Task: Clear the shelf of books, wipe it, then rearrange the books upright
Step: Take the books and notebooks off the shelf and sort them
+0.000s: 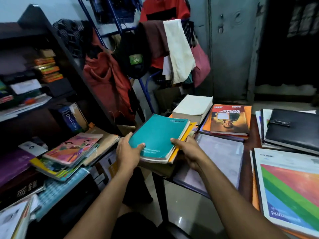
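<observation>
Both my hands hold a small stack of books topped by a teal notebook (158, 137), between the dark shelf (96, 100) and the table (248, 147). My left hand (128, 153) grips the stack's near left corner, thumb on the teal cover. My right hand (187, 150) grips its right edge, thumb on top and fingers underneath. Orange and tan books show under the teal one. On the shelf lie a tilted pile with a pink illustrated book (74, 149) and a leaning blue dictionary (70, 120).
The table at right bears a thick white book (193, 107), an orange-covered book (229, 119), a black folder (291, 128), a grey folder (221, 156) and a rainbow-covered book (290, 188). Clothes hang on a blue rack (145, 54) behind. A grey metal cupboard (231, 49) stands at the back.
</observation>
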`<state>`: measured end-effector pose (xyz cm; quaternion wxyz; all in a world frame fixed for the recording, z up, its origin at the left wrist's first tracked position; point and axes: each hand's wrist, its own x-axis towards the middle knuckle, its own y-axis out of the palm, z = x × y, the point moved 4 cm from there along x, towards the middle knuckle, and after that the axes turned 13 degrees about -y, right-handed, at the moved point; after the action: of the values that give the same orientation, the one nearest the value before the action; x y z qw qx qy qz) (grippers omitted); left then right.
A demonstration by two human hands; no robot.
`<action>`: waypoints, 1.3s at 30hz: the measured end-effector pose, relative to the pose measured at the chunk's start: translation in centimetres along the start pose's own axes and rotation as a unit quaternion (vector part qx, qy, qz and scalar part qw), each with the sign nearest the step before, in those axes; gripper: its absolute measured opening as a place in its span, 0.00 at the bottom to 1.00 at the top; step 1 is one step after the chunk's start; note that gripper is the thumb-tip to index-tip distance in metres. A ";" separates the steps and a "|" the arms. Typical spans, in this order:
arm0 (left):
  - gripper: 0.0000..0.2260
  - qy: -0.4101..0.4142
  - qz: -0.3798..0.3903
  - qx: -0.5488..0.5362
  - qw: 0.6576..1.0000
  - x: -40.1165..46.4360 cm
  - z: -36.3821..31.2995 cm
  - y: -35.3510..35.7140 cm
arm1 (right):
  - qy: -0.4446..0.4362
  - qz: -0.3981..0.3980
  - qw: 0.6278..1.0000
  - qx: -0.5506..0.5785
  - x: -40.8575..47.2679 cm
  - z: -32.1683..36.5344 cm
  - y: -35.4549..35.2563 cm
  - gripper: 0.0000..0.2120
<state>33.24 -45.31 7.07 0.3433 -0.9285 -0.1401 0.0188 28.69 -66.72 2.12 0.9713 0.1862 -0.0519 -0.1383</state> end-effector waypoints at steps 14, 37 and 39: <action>0.27 0.055 -0.027 0.088 0.994 -0.4 -1.8 -1.5 | 0.022 0.044 0.991 -0.125 -0.5 1.3 -1.6 0.16; 0.29 0.239 0.145 0.271 0.921 -6.0 -3.9 8.5 | -0.103 -0.301 0.935 -0.157 6.4 11.0 -24.3 0.13; 0.28 0.249 0.141 0.279 0.917 -6.5 -4.1 8.6 | -0.095 -0.330 0.918 -0.197 6.7 10.8 -25.1 0.10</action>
<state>29.69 -55.93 4.27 0.6060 -0.7797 0.0933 -0.1268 27.18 -94.80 3.00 0.8783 -0.0167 -0.0513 -0.4750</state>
